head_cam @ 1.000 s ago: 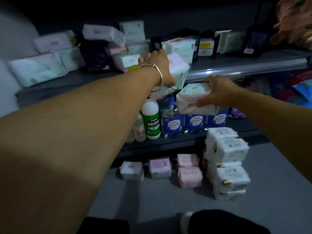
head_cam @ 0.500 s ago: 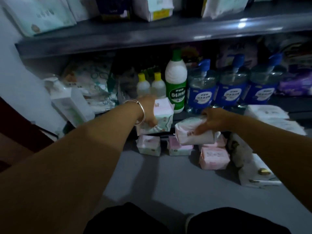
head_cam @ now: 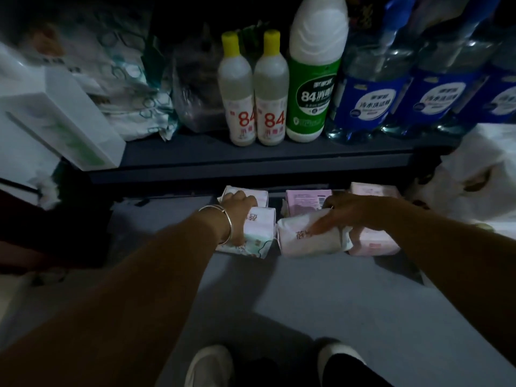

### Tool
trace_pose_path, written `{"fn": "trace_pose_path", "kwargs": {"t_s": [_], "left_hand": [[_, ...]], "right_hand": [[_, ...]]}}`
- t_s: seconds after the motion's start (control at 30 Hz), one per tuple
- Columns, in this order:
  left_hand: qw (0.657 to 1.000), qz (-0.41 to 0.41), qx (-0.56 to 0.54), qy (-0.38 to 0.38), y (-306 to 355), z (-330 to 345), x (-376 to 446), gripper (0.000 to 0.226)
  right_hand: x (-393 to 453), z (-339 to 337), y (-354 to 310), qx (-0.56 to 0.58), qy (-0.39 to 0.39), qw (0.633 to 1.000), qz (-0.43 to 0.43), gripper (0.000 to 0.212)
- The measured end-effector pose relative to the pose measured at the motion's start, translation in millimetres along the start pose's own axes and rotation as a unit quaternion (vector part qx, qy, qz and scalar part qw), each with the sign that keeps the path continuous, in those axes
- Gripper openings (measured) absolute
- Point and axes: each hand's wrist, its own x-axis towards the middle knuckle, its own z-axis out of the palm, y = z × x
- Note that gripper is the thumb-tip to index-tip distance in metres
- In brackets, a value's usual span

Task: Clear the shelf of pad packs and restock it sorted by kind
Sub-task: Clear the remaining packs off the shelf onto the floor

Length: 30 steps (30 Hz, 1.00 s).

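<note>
Grey floor (head_cam: 293, 308) in dim light, at the foot of a dark lower shelf (head_cam: 251, 159), is where the work sits. My left hand (head_cam: 237, 208), bracelet at the wrist, lies over a white-and-green pad pack (head_cam: 258, 233) with its fingers curled down the pack's far side, gripping it as it rests on the floor. My right hand (head_cam: 351, 212) holds a white pad pack (head_cam: 310, 241) just right of that one, fingers spread along its top and thumb side hidden; it looks held rather than let go. Behind the white-and-green pack lies another white pack (head_cam: 259, 194); behind and right of it lie pink packs (head_cam: 307, 201), one partly under my right wrist. Farther right stands a blurred pile of white packs (head_cam: 480, 180). On the shelf above the white-and-green pack stand two yellow-capped bottles (head_cam: 255, 107), a green-labelled bottle (head_cam: 314, 88) and blue-labelled bottles (head_cam: 371, 101). Step in hand, as I judge it: clearing, with packs being set on the floor in groups by kind. Next I must release both packs squarely beside their like and reach back up for more.
</note>
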Motion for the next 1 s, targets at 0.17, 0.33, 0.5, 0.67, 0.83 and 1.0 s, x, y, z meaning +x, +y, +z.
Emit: {"fn": "trace_pose_path", "kwargs": {"t_s": [0.17,0.33,0.5,0.67,0.83,1.0], "left_hand": [[0.999,-0.036,-0.021,0.015,-7.0,23.5,20.0,0.09],[0.996,-0.086,-0.015,-0.012,2.4,39.7,37.0,0.085],[0.992,-0.105,-0.074,0.001,9.6,39.8,48.6,0.07],[0.987,-0.073,-0.128,0.057,13.0,42.4,53.3,0.069],[0.978,-0.016,-0.182,0.1,15.9,49.8,55.7,0.078],[0.986,-0.04,-0.144,0.08,17.1,50.9,60.3,0.09]], "right_hand": [[30.0,14.1,8.4,0.029,0.007,1.0,-0.005,0.052],[52.8,25.9,15.7,-0.077,0.175,0.982,0.009,0.032],[68.2,28.3,15.4,-0.022,0.214,0.976,0.042,0.067],[71.2,31.1,9.4,-0.059,0.216,0.974,0.045,0.061],[70.0,33.8,6.7,-0.08,0.222,0.97,0.062,0.06],[65.3,33.0,-2.0,-0.096,0.203,0.974,0.035,0.073]]}}
